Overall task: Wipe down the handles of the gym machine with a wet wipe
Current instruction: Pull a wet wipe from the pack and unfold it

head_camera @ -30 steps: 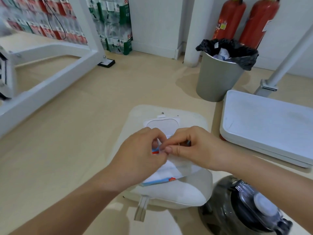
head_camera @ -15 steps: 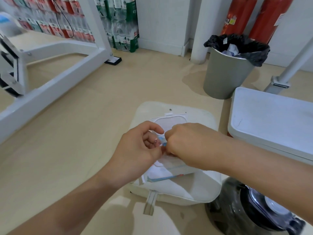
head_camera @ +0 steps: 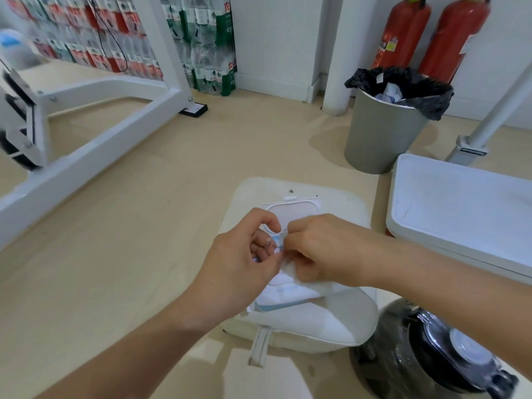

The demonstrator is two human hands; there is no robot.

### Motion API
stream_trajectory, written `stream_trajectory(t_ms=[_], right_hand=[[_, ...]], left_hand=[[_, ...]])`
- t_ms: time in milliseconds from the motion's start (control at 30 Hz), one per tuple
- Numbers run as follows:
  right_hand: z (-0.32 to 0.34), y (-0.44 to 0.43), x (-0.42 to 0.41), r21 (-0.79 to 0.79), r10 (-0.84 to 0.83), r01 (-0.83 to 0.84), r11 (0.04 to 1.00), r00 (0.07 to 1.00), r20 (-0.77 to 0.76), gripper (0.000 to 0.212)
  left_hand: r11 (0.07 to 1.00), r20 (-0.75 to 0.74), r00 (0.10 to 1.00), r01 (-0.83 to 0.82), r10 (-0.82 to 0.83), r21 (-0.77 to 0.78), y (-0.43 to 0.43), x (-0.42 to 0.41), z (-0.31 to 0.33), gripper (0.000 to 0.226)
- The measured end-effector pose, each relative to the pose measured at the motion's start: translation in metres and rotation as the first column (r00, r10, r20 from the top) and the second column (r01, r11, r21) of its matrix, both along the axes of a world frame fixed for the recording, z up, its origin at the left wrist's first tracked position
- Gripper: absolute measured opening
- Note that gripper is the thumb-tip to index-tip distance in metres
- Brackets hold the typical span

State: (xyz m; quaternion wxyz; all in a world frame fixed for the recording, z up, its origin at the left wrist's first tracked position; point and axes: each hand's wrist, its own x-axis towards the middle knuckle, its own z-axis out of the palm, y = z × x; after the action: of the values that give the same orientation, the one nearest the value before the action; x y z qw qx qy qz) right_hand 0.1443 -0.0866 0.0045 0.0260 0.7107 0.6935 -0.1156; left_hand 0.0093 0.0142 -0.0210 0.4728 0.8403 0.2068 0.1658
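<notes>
– Wipes, where were they?
– Centre frame: the wipe pack [head_camera: 288, 295] lay flat on a white cushion [head_camera: 305, 326], its lid [head_camera: 293, 210] flipped open toward the top of the frame.
– Hands?
– Both at the pack's opening, touching each other. The right hand [head_camera: 325, 251] had its fingers curled, pinching a white wet wipe [head_camera: 290, 273] that was partly out of the pack. The left hand [head_camera: 239, 263] was curled too, fingertips nipping a small blue bit at the opening, thumb & index arched above it. Prob. part of the pack, couldn't tell for sure.
– And the machine?
– White frame of the gym machine [head_camera: 86, 145] ran across the upper left, well apart from the hands.
– Rest of the room?
– Grey bin [head_camera: 380, 133] w/ black liner at upper right, two red extinguishers [head_camera: 403, 33] behind it by the wall. White flat platform [head_camera: 460, 214] at the right edge, just beside the cushion. Dark jug [head_camera: 431, 358] w/ clear lid at bottom right, near the cushion's lower corner. Shrink-wrapped bottle packs [head_camera: 207, 47] at top, behind the frame. Beige floor [head_camera: 129, 240] under everything.
</notes>
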Motion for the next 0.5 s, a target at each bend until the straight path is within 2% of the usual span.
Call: stream_trajectory(t_ms=[133,233,367,500], right_hand=[[-0.002,-0.008,0.008,0.202,-0.116,0.136,0.97,0.987,-0.107,0.011],[-0.005,-0.015,0.008,0.245,-0.234,0.313,0.918,0.924,-0.304,0.005],[-0.01,-0.019,0.009,0.134,-0.343,0.498,0.857,0.744,-0.574,0.015],[-0.007,-0.018,0.012,-0.038,-0.351,0.571,0.82,0.449,-0.821,0.016]], left_hand=[[0.973,-0.028,0.998,0.057,-0.052,0.226,-0.002,0.002,-0.002,0.024],[0.957,-0.071,0.997,0.057,-0.038,0.283,-0.003,0.005,-0.001,0.018],[0.961,-0.138,0.99,0.031,0.008,0.275,-0.007,0.008,0.005,0.006],[0.961,-0.191,0.978,-0.029,0.084,0.275,-0.01,0.016,0.004,0.012]])
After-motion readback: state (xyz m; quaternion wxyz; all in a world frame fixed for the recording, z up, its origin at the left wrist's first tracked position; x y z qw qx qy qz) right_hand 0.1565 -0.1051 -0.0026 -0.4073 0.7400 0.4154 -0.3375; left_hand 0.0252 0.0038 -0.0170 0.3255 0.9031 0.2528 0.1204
